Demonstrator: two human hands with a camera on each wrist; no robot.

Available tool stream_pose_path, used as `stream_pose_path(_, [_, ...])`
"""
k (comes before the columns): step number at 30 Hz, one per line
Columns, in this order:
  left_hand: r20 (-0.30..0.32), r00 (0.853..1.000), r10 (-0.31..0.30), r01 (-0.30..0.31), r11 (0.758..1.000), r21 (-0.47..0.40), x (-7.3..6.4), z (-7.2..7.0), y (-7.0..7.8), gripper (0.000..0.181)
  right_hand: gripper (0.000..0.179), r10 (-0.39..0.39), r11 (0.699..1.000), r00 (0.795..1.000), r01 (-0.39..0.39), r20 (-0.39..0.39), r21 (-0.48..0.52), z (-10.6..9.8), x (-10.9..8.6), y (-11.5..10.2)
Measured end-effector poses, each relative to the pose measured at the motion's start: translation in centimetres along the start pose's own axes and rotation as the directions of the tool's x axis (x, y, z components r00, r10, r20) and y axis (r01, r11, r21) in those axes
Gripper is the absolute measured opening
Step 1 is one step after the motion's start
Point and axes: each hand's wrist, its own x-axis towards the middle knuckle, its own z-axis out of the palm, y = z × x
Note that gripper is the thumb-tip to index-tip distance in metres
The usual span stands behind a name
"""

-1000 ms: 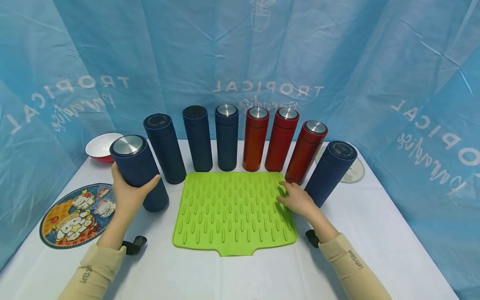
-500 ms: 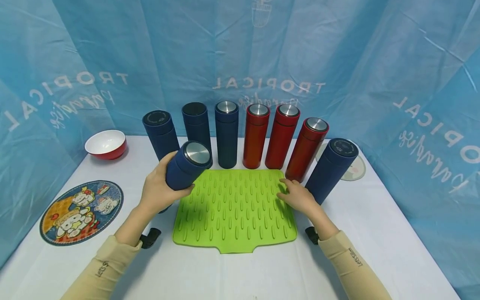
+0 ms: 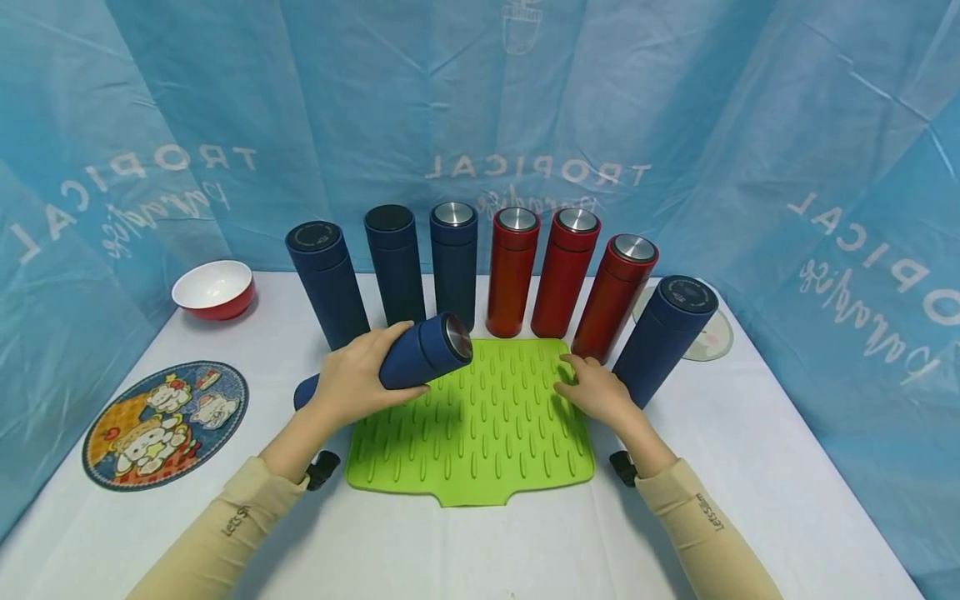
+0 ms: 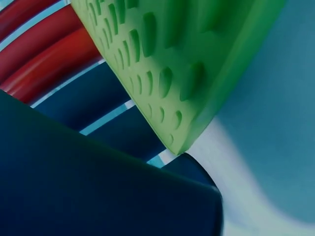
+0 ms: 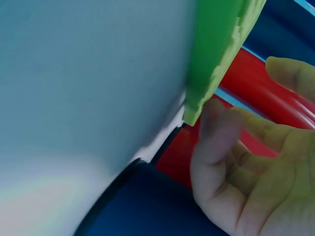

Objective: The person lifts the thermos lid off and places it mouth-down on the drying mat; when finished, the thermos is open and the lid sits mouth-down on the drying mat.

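My left hand (image 3: 352, 383) grips a dark blue thermos (image 3: 422, 350) by its body. The bottle is tipped close to lying flat, its silver-topped cap pointing right, above the left part of a green ridged mat (image 3: 517, 442). In the left wrist view that thermos (image 4: 98, 191) fills the lower left; the fingers are out of sight. My right hand (image 3: 598, 393) is at the mat's right edge with loosely bent fingers and nothing held. Another blue thermos (image 3: 660, 337) stands just right of it. In the right wrist view, the fingers (image 5: 216, 142) are close to the mat edge; contact is unclear.
Behind the mat stand blue thermoses (image 3: 395, 267) on the left and red thermoses (image 3: 512, 275) on the right. A red-and-white bowl (image 3: 217, 304) and round cartoon placemat (image 3: 165, 425) lie left. A pale round mat (image 3: 708, 340) is partly hidden at right.
My left hand has lifted the blue thermos from its upright place at the left, carried it right over the mat and tipped it sideways. My right hand has stayed nearly still.
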Motion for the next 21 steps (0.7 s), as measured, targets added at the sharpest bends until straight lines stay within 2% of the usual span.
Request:
stream_pose_path(5, [0.029,0.996,0.08,-0.082,0.993,0.081,0.6,0.5,0.4,0.086,0.053,-0.065,0.997,0.995,0.069,-0.081,0.04,-0.3,0.2,-1.1])
stream_pose_path(10, [0.067,0.987,0.144,-0.151,0.981,0.119,1.1,1.1,0.8,0.085,0.048,-0.131,0.978,0.971,0.16,-0.199,0.136,-0.4,0.4,-2.9])
stream_pose_path(13, [0.075,0.981,0.179,-0.188,0.973,0.132,1.3,1.6,1.0,0.084,0.048,-0.135,0.961,0.962,0.185,-0.235,0.204,-0.4,0.5,-4.0])
stream_pose_path(17, [0.08,0.975,0.205,-0.215,0.965,0.149,1.5,2.0,1.3,0.083,0.051,-0.134,0.931,0.971,0.192,-0.199,0.309,-0.5,0.4,-5.5])
stream_pose_path(21, [0.088,0.971,0.222,-0.235,0.956,0.177,1.8,2.2,1.6,0.082,0.055,-0.157,0.883,0.984,0.179,-0.086,0.435,-0.6,0.2,-7.0])
